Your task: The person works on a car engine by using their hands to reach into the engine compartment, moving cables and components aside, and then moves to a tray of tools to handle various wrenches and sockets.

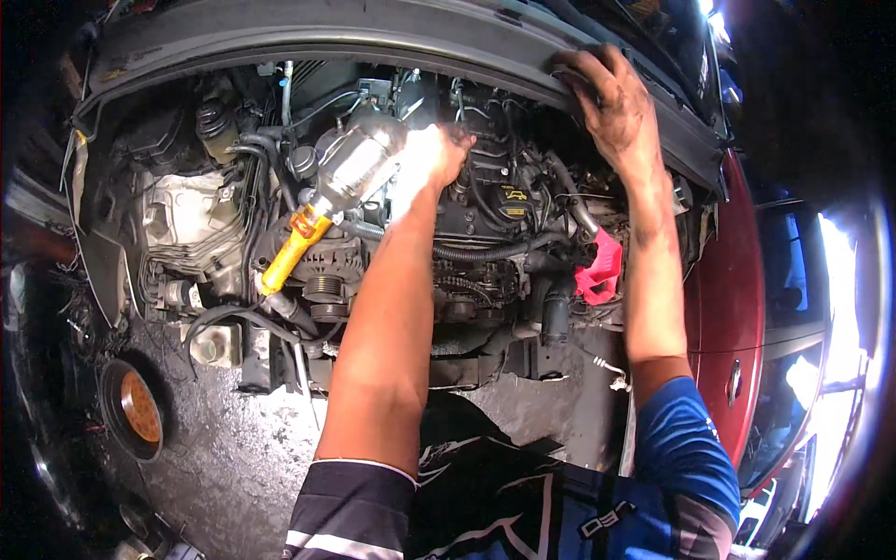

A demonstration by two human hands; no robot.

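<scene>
My left hand [437, 157] reaches into the rear of an engine bay, beside the engine [467, 219]. Its fingers look curled, but strong glare washes out part of the hand, and what they hold, if anything, cannot be made out. Just left of it lies a lit work lamp [359, 163] with a yellow-orange handle [294, 252], tilted across the engine. My right hand [616, 117] is up at the back right, its fingers bent over the edge of the dark cowl panel [504, 51]. Grime darkens its fingers.
A pink-red cloth or plastic piece [600, 269] hangs by a pipe at the engine's right. Hoses [467, 252] and pulleys [325, 287] line the front. A round pan [131, 411] sits on the wet floor [233, 429] at left. A red car door [723, 317] stands close on the right.
</scene>
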